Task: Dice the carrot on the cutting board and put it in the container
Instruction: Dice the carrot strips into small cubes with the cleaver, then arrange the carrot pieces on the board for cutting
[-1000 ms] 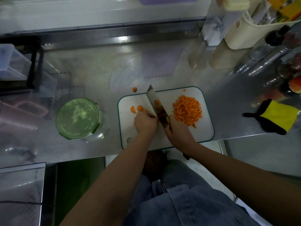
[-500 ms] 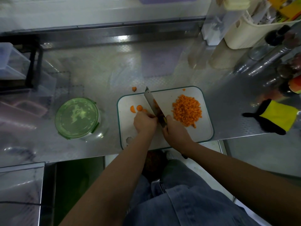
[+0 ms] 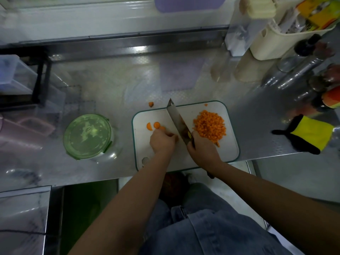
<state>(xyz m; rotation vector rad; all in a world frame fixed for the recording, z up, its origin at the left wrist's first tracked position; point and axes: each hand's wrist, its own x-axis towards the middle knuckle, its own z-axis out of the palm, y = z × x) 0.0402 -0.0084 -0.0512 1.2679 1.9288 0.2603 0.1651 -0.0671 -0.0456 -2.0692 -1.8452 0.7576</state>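
From the head camera, both forearms reach forward over a white cutting board (image 3: 230, 146) with a teal rim, which lies on a steel counter (image 3: 110, 85). The right hand (image 3: 202, 150) is wrapped round the handle of a knife (image 3: 177, 120). Its broad blade runs forward and to the left from the fist, and its tip passes the board's far edge. The left hand (image 3: 161, 140) sits just left of the blade, knuckles up and fingers curled down onto the board. Whether it pins a piece of carrot underneath cannot be told, because the fingers hide it.

Just beyond the left hand, a few carrot slices (image 3: 153, 126) lie on the board (one round, one a half-moon, and one partly tucked against the knuckles). Ahead of the right hand and right of the blade is a heap of diced carrot (image 3: 209, 127), with a stray cube or two at its near edge. One carrot chunk (image 3: 151, 104) lies off the board on the counter, further out than the left hand.

The container (image 3: 88, 136), round with a green clip-on lid closed on it, stands on the counter well to the left of the left hand. Well to the right of the right hand, a yellow and black cloth (image 3: 311, 134) lies at the counter's edge. A cream basket (image 3: 266, 43) stands far forward of it, among bottles.
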